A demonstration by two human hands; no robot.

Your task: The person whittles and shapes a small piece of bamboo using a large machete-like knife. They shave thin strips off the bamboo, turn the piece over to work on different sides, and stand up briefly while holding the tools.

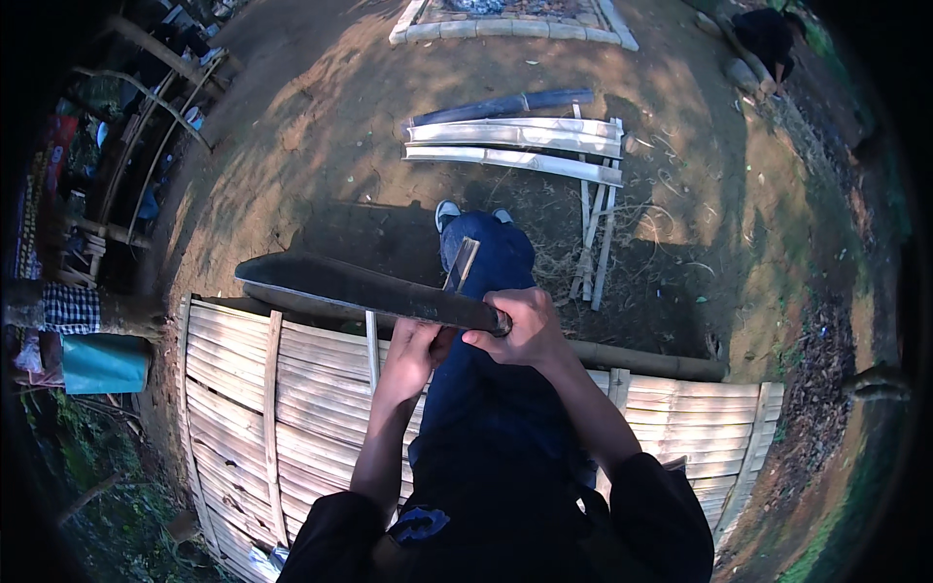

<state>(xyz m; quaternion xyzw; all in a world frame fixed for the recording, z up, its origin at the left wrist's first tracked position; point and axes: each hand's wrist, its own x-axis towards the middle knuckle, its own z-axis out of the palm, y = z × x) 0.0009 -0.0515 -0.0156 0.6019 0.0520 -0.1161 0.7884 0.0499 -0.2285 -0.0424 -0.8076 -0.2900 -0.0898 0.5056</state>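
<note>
A machete (360,289) with a broad dark blade lies across my lap, its tip toward the left. My right hand (528,328) is closed around its handle. Beneath the blade, my left hand (410,355) has its fingers curled in. A short split bamboo strip (463,264) sticks out beyond the blade's far side, over my jeans (491,255). Its lower end runs behind the blade toward my left hand, which appears to grip it; the contact itself is hidden.
I sit on a bamboo slat bench (321,408). Beyond my feet lie split bamboo lengths (515,133), a dark bamboo pole (501,105) and thin strips (604,233). A bordered fire pit (515,29) is at the top. Another person (768,44) crouches far right.
</note>
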